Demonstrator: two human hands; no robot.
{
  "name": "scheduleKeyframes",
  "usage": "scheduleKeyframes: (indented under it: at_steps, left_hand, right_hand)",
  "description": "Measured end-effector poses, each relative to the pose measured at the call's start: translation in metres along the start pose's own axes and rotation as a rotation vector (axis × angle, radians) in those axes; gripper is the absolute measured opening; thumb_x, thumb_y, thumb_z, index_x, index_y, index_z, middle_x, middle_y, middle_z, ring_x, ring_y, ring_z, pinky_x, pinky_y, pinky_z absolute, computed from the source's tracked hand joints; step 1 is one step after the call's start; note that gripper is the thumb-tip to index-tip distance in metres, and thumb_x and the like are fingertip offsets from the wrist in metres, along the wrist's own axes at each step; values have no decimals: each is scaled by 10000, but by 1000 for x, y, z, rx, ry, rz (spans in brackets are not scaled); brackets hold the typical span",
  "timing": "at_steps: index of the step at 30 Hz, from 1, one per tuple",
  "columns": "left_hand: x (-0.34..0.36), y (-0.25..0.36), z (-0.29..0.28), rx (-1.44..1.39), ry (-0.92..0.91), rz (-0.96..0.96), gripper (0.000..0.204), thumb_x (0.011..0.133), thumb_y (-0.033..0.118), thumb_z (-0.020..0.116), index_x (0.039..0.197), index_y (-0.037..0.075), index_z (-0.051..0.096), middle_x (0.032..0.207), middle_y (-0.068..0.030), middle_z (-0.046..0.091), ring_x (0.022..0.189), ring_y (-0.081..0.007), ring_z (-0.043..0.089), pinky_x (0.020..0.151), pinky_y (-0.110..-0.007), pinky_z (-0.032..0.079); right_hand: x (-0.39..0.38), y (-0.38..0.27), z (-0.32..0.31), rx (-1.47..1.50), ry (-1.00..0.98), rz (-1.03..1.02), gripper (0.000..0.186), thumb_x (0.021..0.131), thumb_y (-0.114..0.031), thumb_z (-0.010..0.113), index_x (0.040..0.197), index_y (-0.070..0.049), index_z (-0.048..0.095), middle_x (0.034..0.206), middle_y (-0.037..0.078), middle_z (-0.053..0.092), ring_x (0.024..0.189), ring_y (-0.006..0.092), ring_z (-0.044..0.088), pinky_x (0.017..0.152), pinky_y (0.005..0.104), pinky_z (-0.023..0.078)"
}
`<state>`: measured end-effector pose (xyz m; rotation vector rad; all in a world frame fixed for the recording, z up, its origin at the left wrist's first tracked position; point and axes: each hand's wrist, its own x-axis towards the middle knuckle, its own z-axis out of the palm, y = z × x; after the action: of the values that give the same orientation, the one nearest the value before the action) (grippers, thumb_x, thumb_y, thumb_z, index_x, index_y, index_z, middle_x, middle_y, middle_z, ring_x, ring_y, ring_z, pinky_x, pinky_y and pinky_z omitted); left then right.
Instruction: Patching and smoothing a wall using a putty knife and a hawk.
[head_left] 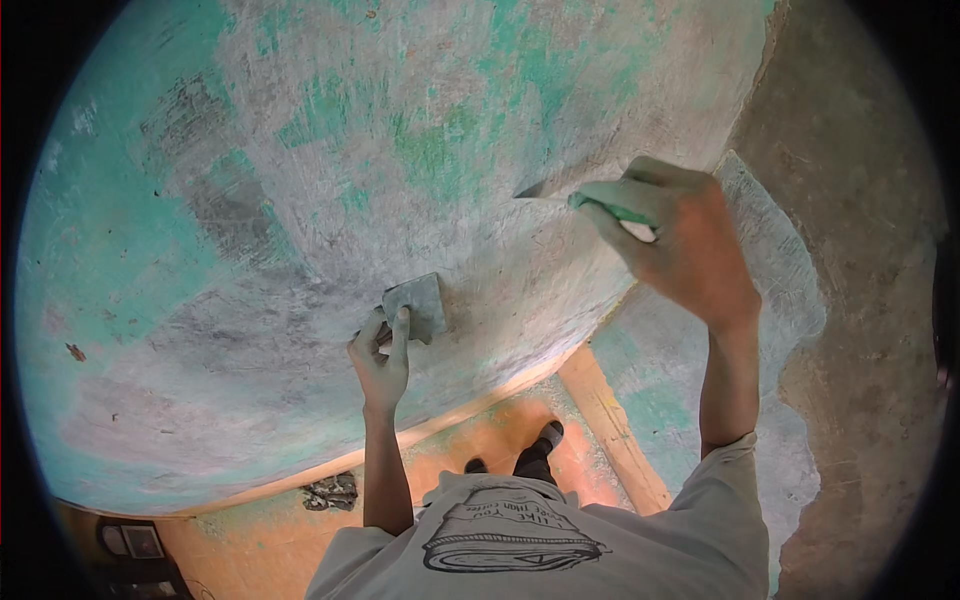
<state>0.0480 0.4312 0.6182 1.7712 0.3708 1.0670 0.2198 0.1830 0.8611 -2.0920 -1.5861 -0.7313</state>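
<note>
In front of me is a wall (340, 90) with patchy turquoise, grey and whitish paint. My right hand (690, 230) is raised to the right, its fingers closed around the green and white handle of a putty knife (548, 197). The thin blade is seen nearly edge-on and points left at the wall; I cannot tell whether its tip touches. Lower and to the left, my left hand (380, 362) pinches a flat, roughly square grey plate (420, 303) between thumb and fingers. That plate is close to the wall surface, and its exact kind is unclear.
The right-hand wall (850, 250) has bare brown plaster beside a turquoise patch. Wooden skirting (612, 425) runs along the wall's foot. My feet (545, 440) stand on a dusty orange floor (250, 550). A dark crumpled bag (330, 491) and dark furniture (140, 560) are at lower left.
</note>
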Motion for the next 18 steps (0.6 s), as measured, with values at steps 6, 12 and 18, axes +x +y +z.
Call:
scheduleKeyframes:
  at_steps: [6,12,18]
  left_hand:
    - [1,-2,-2,41,16,24,248,1058,189,661,955,-33,700,794,-78,743,729,-83,673,668,-268,528]
    - [-2,4,-6,61,29,15,240,1057,183,659,958,-31,705,786,-87,740,730,-82,676,668,-281,529]
    - [-7,2,-14,-10,66,-17,235,1059,176,651,964,-30,713,755,-78,738,712,-99,689,647,-281,515]
  right_hand:
    - [-1,0,2,73,26,9,140,914,-127,750,1018,-40,786,769,137,665,663,299,647,622,422,507]
    - [0,-5,8,121,-62,34,132,936,-139,722,1008,-47,783,807,139,670,707,302,653,673,426,527]
    - [-5,-6,25,110,-112,-37,125,925,-144,741,997,-52,786,778,134,656,707,288,654,660,413,516]
